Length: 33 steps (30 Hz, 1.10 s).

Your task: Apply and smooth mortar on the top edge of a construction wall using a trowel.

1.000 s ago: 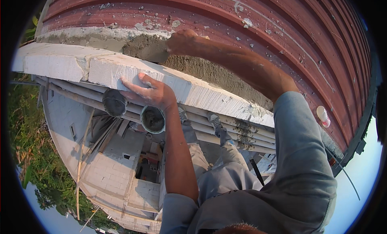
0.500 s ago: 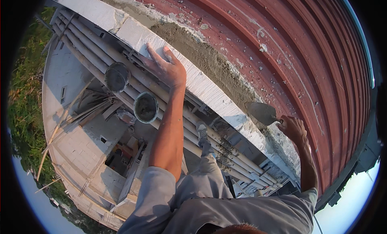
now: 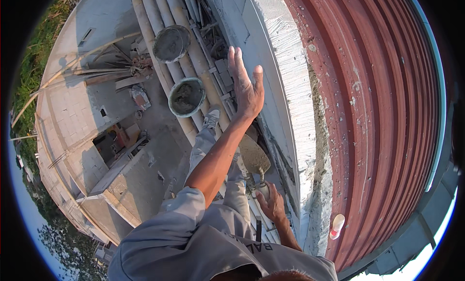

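Holding a trowel (image 3: 255, 156) in the right hand (image 3: 272, 203), low in the middle of the view, between the left forearm (image 3: 218, 162) and the white block wall (image 3: 296, 97). Gripping it by the handle (image 3: 264, 189), with fingers and thumb curled around. Pointing the blade up the picture, away from the body, and tipping it a little to the left. Running its long axis roughly along the wall, from the handle up to a far end close beside the left forearm. Turning one broad face toward the camera, smeared brownish grey near the handle.

Holding nothing in the left hand (image 3: 249, 93): stretched out flat, with fingers up the picture and thumb standing apart, farther up than the trowel. Cannot tell from this angle between touching the wall's side face and hovering in front of it.

Covering much of the handle with the right hand. Hard to make out: the blade's very tip, near the forearm's outline. Losing the right forearm (image 3: 289, 236) behind the grey shirt (image 3: 193, 247) at the lower edge.

Seen to the left, over long poles (image 3: 209, 82): two buckets, the lower one (image 3: 197, 90) with lumpy grey mortar, the upper one (image 3: 181, 35) in shade and harder to read. Cut off at the upper edge: poles, wall and red roof sheeting (image 3: 387, 111).
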### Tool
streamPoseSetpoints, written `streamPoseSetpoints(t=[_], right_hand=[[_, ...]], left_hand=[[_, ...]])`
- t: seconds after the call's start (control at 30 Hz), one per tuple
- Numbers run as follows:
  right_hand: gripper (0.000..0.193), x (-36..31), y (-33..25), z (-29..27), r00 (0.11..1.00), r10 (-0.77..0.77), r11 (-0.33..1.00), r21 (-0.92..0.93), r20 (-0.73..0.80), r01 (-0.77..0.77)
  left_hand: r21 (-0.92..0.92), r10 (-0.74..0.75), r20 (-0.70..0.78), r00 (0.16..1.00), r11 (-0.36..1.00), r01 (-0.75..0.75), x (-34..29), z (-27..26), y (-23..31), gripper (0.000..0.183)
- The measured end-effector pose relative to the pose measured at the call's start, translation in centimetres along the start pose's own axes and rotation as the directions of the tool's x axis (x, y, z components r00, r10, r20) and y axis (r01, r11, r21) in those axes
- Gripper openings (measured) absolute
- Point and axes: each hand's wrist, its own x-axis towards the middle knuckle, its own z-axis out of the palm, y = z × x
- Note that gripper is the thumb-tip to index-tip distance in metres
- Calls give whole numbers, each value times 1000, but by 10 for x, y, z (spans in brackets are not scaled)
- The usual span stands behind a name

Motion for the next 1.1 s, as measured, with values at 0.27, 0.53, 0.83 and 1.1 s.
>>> streamPoseSetpoints(t=[0.27, 0.53, 0.83, 1.1], right_hand=[[47, 227, -24, 118, 961, -169, 814, -518, 218, 261], [51, 296, -21, 168, 992, 118, 946, -309, 47, -98], [51, 218, 66, 203, 981, 186, 982, 22, 49, -187], [53, 187, 69, 207, 977, 211, 977, 21, 39, -212]], left_hand=[[463, -671, -309, 674, 513, 723, -190, -272, -239, 70], [787, -382, 200, 902, 612, 85, -20, -233, -339, 50], [771, -636, 635, 439, 483, -415, 53, -161, -458, 64], [671, -352, 738, 576, 480, -566, 45, -201, -401, 46]])
